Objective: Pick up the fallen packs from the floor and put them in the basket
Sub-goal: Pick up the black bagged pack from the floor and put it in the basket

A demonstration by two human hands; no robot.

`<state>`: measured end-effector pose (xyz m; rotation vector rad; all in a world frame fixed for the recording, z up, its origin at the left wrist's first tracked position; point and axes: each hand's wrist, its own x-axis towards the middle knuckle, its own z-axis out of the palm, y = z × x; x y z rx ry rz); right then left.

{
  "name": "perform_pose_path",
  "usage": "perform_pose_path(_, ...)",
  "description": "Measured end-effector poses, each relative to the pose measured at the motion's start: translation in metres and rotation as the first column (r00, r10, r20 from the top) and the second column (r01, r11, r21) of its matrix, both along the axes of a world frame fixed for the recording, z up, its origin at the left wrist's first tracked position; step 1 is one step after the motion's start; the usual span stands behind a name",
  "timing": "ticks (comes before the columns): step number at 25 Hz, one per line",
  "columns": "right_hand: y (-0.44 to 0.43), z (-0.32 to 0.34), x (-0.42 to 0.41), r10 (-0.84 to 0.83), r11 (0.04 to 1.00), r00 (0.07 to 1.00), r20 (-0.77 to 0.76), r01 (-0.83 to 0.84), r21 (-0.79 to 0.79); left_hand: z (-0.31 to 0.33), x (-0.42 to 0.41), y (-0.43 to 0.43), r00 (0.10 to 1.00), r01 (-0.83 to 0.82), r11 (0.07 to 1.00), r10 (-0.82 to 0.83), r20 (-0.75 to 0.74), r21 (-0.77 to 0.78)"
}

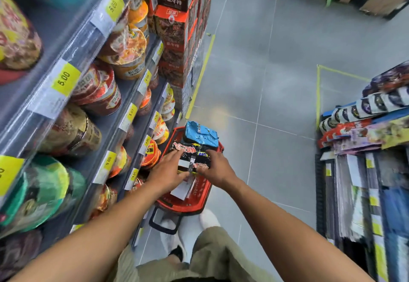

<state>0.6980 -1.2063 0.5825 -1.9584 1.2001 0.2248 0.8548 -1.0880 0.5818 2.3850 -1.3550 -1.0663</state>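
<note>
A red plastic basket (200, 202) stands on the grey floor beside the shelf, its black handle folded toward my feet. Inside it a black noodle pack (192, 153) with red lettering lies on top, with a blue pack (200, 133) at the far end and a white pack (183, 190) underneath. My left hand (167, 171) grips the black pack's left edge. My right hand (218, 168) grips its right edge. Both hands hold it over the basket's middle.
Shelves of cup noodles with yellow price tags (64, 78) run along the left. Stacked red-brown boxes (174, 38) stand at the shelf's far end. A low display of flat packs (371, 126) sits to the right. Grey tiled floor (265, 71) lies between.
</note>
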Motion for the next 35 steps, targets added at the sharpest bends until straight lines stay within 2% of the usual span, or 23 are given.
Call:
perform_pose_path(3,0.002,0.02,-0.005,0.06,0.998,0.998,-0.006,-0.06,0.015,0.011,-0.011,0.014,0.999,-0.048,0.998,0.049,0.017,-0.034)
perform_pose_path(9,-0.018,0.032,-0.033,0.228,0.97,0.973,-0.036,-0.23,-0.08,0.011,-0.06,0.019,0.986,-0.167,0.983,0.169,0.014,-0.08)
perform_pose_path(15,-0.03,0.029,-0.05,0.453,0.882,0.89,-0.054,-0.456,-0.123,0.013,-0.111,0.029,0.939,-0.341,0.934,0.343,0.002,-0.104)
perform_pose_path(19,-0.016,0.031,-0.038,0.602,0.789,0.798,-0.032,-0.601,-0.126,0.025,-0.131,0.062,0.869,-0.492,0.862,0.495,-0.014,-0.123)
perform_pose_path(24,0.05,0.044,0.0,0.779,0.627,0.626,0.043,-0.774,-0.092,0.03,-0.147,0.141,0.646,-0.758,0.639,0.763,-0.019,-0.134)
perform_pose_path(26,0.092,0.045,0.008,0.854,0.519,0.517,0.051,-0.847,-0.115,0.035,-0.167,0.181,0.548,-0.829,0.539,0.836,-0.024,-0.147)
perform_pose_path(28,0.127,0.045,0.012,0.9,0.436,0.435,0.033,-0.893,-0.114,0.04,-0.187,0.212,0.461,-0.878,0.451,0.887,-0.027,-0.163)
perform_pose_path(30,0.186,0.049,0.008,0.951,0.309,0.306,0.038,-0.945,-0.11,0.043,-0.217,0.262,0.321,-0.934,0.314,0.947,-0.017,-0.17)
perform_pose_path(31,0.204,0.048,0.006,0.961,0.275,0.272,0.04,-0.958,-0.088,0.042,-0.228,0.277,0.281,-0.946,0.278,0.96,0.002,-0.166)
perform_pose_path(33,0.27,0.052,-0.015,0.992,0.127,0.124,0.038,-0.988,-0.092,0.045,-0.276,0.331,0.149,-0.972,0.15,0.989,0.018,-0.181)
perform_pose_path(35,0.298,0.052,-0.027,0.997,0.071,0.068,0.027,-0.99,-0.119,0.044,-0.301,0.354,0.112,-0.976,0.113,0.994,0.013,-0.187)
